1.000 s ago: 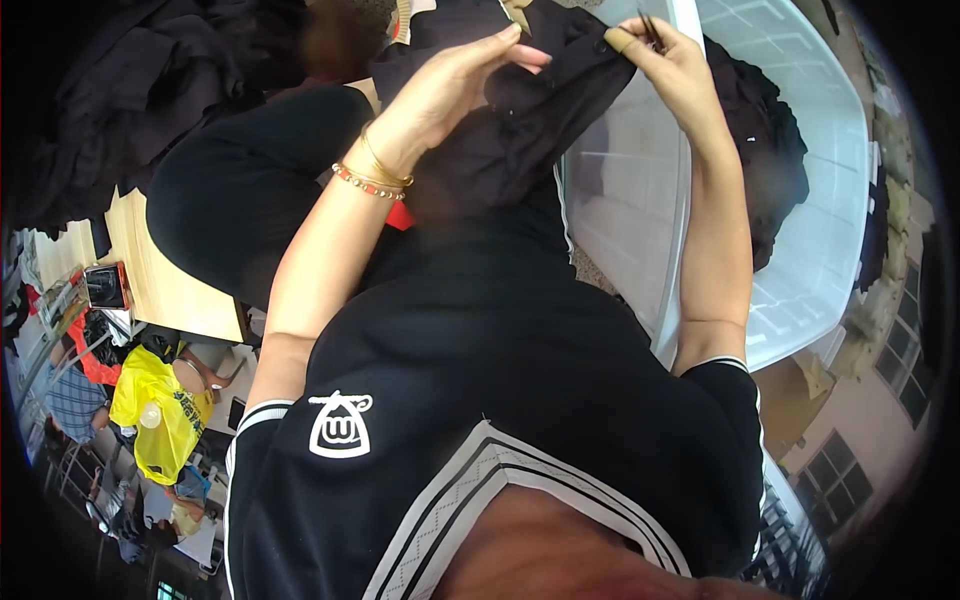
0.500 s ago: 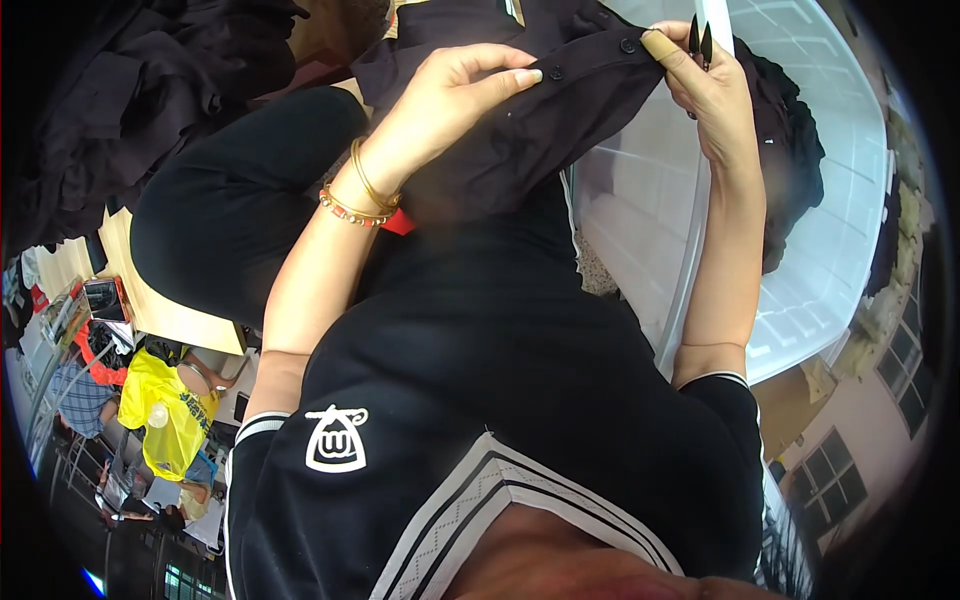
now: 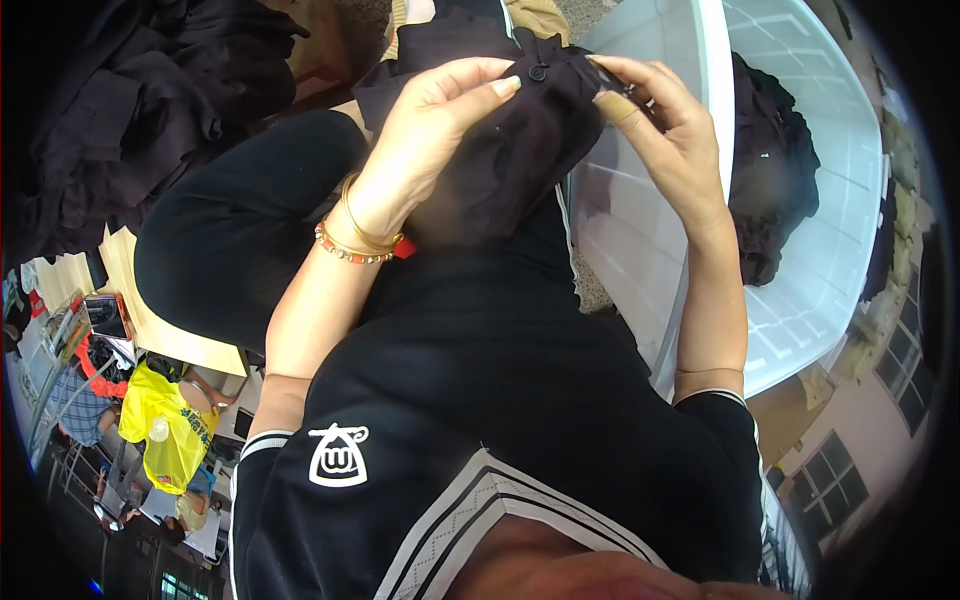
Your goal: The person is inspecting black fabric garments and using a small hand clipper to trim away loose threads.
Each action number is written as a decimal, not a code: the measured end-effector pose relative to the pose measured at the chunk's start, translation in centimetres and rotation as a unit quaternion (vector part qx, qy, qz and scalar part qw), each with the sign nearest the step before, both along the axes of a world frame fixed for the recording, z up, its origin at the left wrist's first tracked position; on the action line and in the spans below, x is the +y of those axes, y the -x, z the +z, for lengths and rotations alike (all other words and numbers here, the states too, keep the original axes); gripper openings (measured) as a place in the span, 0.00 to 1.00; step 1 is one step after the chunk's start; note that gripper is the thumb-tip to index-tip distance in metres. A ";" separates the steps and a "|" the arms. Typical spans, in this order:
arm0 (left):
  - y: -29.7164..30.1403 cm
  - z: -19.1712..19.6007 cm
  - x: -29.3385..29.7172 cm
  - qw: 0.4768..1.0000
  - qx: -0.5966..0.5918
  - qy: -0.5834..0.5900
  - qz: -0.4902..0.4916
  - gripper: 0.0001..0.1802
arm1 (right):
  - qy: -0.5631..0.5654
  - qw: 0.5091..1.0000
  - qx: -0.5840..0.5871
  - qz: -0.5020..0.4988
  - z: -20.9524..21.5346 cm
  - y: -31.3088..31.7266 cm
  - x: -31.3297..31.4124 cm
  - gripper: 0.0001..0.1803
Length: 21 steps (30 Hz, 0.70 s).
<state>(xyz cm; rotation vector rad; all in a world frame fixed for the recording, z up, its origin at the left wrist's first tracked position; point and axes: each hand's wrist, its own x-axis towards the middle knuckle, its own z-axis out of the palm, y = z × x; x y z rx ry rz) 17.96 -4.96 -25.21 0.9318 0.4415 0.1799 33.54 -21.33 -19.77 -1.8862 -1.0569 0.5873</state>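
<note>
A dark garment [image 3: 480, 185] with buttons lies gathered over my lap, its edge raised toward the top of the view. My left hand [image 3: 445, 115] pinches that edge between thumb and fingers, just left of a round black button [image 3: 537, 73]. On the other side of the button, my right hand [image 3: 675, 130] is closed around small black thread snips [image 3: 622, 82], mostly hidden by the fingers. A tan wrap covers the right thumb. Whether the right fingertips also touch the cloth, I cannot tell.
A white plastic basket [image 3: 830, 200] at right holds dark garments [image 3: 770, 170]. More dark cloth [image 3: 160, 110] is heaped at upper left. Farther left are a wooden surface [image 3: 180, 300], a phone [image 3: 105, 315], a yellow bag [image 3: 165, 425] and other people.
My right hand has let go of the stretched garment edge and moved left and down toward the button. The snips' points have swung from upward to leftward. The cloth has bunched up.
</note>
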 end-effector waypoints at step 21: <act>0.2 0.3 -0.8 1.000 -0.004 0.029 0.000 0.13 | -0.017 0.991 -0.117 0.055 -0.1 1.0 1.0 0.20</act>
